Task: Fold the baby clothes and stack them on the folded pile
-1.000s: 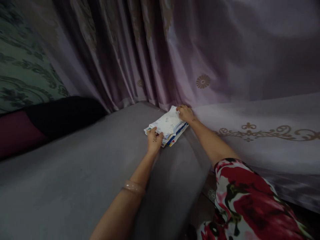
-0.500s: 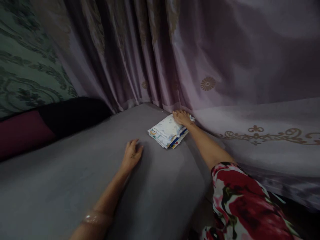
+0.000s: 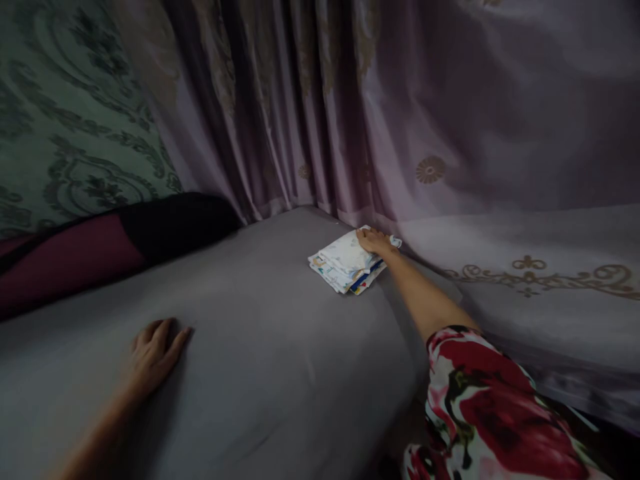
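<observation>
A small stack of folded cloths, white with faint prints and some blue and coloured layers below, lies near the far right edge of the grey-covered mattress. On top of the stack, at its far side, rests my right hand, with fingers apart over the top cloth. My left hand lies palm down on the grey sheet to the left, well away from the stack. Its fingers are loosely spread and it holds nothing.
Mauve curtains hang behind and along the right side of the bed, close to the stack. A black and maroon cushion-like piece runs along the left far edge, against green patterned wallpaper.
My left hand has moved left and nearer to me across the sheet, away from the stack. My right hand stays on the stack, its fingers slightly shifted. The view has turned a little left.
</observation>
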Motion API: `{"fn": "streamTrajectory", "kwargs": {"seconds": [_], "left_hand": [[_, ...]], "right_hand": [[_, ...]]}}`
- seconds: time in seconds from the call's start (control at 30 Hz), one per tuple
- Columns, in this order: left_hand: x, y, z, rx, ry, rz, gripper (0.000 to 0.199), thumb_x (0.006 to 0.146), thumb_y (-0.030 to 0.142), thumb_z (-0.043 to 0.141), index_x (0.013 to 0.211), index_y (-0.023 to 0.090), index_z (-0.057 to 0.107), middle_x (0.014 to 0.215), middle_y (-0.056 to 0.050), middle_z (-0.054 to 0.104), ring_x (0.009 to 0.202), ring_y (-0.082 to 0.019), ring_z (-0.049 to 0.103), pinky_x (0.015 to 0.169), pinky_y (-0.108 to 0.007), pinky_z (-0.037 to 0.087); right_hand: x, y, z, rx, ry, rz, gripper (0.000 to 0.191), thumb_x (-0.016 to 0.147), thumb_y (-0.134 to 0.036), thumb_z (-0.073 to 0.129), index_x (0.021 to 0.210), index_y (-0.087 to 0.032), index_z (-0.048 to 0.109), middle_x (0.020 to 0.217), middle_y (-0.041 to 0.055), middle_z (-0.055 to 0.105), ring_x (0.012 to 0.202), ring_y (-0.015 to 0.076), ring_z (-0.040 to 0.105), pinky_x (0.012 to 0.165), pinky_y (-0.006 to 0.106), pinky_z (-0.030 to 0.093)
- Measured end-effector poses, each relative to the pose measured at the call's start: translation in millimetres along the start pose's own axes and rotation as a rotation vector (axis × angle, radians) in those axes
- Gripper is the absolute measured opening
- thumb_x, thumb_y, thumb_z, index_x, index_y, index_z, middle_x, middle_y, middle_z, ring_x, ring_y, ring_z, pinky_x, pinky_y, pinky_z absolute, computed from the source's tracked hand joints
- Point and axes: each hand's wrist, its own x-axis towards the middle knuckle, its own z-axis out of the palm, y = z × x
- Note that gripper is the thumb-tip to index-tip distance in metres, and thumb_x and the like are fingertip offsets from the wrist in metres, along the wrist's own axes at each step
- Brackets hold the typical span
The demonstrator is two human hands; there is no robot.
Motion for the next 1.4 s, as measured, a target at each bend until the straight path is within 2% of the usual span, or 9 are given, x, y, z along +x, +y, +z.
{"fn": "streamTrajectory", "kwargs": {"seconds": [0.17, 0.33, 0.43, 0.67, 0.87, 1.03, 1.13, 1.27, 1.4], "left_hand": [[-9.3, 8.0, -1.7, 0.040, -0.008, -0.045, 0.074, 0.092, 0.058, 0.016, 0.139, 0.009, 0.045, 0.143, -0.021, 0.043, 0.134, -0.039, 0.039, 0.109, -0.053, 0.034], [-13.7, 24.6, -9.6, 0.064, 0.042, -0.034, 0.063, 0.095, 0.049, 0.022, 0.136, 0.011, 0.050, 0.142, -0.020, 0.048, 0.131, -0.034, 0.044, 0.106, -0.050, 0.038], [-16.7, 30.4, -13.2, 0.072, 0.054, -0.035, 0.060, 0.096, 0.045, 0.024, 0.136, 0.009, 0.049, 0.143, -0.020, 0.047, 0.134, -0.032, 0.043, 0.108, -0.046, 0.037], [-19.3, 35.2, -15.5, 0.088, 0.061, -0.033, 0.057, 0.098, 0.042, 0.025, 0.139, 0.009, 0.047, 0.145, -0.019, 0.046, 0.137, -0.031, 0.039, 0.110, -0.045, 0.034], [-21.1, 35.2, -17.4, 0.095, 0.054, -0.026, 0.058, 0.098, 0.043, 0.024, 0.139, 0.008, 0.046, 0.145, -0.019, 0.045, 0.136, -0.032, 0.039, 0.111, -0.045, 0.033], [-21.8, 38.5, -20.5, 0.069, 0.048, -0.029, 0.058, 0.098, 0.044, 0.023, 0.138, 0.010, 0.046, 0.145, -0.019, 0.045, 0.135, -0.034, 0.039, 0.108, -0.047, 0.034], [-20.5, 41.0, -20.5, 0.032, 0.060, -0.029, 0.054, 0.098, 0.041, 0.026, 0.135, 0.009, 0.049, 0.142, -0.020, 0.046, 0.132, -0.034, 0.041, 0.107, -0.047, 0.035], [-20.4, 46.5, -22.2, -0.053, 0.104, -0.027, 0.045, 0.097, 0.037, 0.032, 0.128, 0.012, 0.053, 0.137, -0.019, 0.051, 0.132, -0.029, 0.042, 0.109, -0.043, 0.033], [-21.3, 51.1, -27.7, -0.113, 0.126, -0.046, 0.040, 0.096, 0.034, 0.036, 0.123, 0.012, 0.056, 0.133, -0.019, 0.053, 0.128, -0.029, 0.044, 0.109, -0.043, 0.032]], "right_hand": [[-29.6, -34.0, 7.9, -0.039, 0.047, -0.118, 0.060, 0.100, -0.048, 0.018, 0.144, -0.015, 0.043, 0.153, 0.0175, 0.037, 0.141, 0.0328, 0.031, 0.112, 0.055, 0.023], [-66.9, -73.9, 32.1, -0.120, 0.107, -0.357, 0.058, 0.101, -0.044, 0.020, 0.147, -0.014, 0.040, 0.156, 0.0170, 0.032, 0.146, 0.0302, 0.020, 0.116, 0.055, 0.013], [-75.5, -89.5, 44.9, -0.161, 0.103, -0.417, 0.059, 0.101, -0.043, 0.021, 0.148, -0.012, 0.039, 0.156, 0.0173, 0.032, 0.147, 0.0298, 0.020, 0.116, 0.054, 0.012], [-70.9, -110.5, 60.7, -0.237, 0.156, -0.352, 0.057, 0.101, -0.039, 0.024, 0.143, -0.007, 0.045, 0.150, 0.0204, 0.040, 0.143, 0.0331, 0.027, 0.112, 0.057, 0.018], [-80.1, -114.3, 69.0, -0.256, 0.283, -0.362, 0.056, 0.100, -0.038, 0.025, 0.141, -0.006, 0.046, 0.146, 0.0218, 0.045, 0.140, 0.0357, 0.030, 0.111, 0.059, 0.018], [-84.2, -116.9, 65.6, -0.262, 0.225, -0.337, 0.052, 0.099, -0.036, 0.029, 0.138, -0.008, 0.049, 0.144, 0.0214, 0.046, 0.138, 0.0360, 0.032, 0.110, 0.059, 0.021], [-90.7, -127.9, 66.7, -0.261, 0.209, -0.354, 0.050, 0.096, -0.030, 0.035, 0.141, -0.010, 0.046, 0.148, 0.0206, 0.041, 0.140, 0.0349, 0.030, 0.111, 0.058, 0.021], [-108.4, -161.5, 77.6, -0.244, 0.208, -0.455, 0.051, 0.094, -0.029, 0.040, 0.141, -0.010, 0.045, 0.150, 0.0218, 0.039, 0.140, 0.0339, 0.031, 0.111, 0.055, 0.021], [-128.8, -211.6, 99.6, -0.160, 0.148, -0.592, 0.050, 0.094, -0.030, 0.038, 0.140, -0.012, 0.048, 0.148, 0.0209, 0.041, 0.135, 0.0325, 0.040, 0.107, 0.050, 0.030]]}}
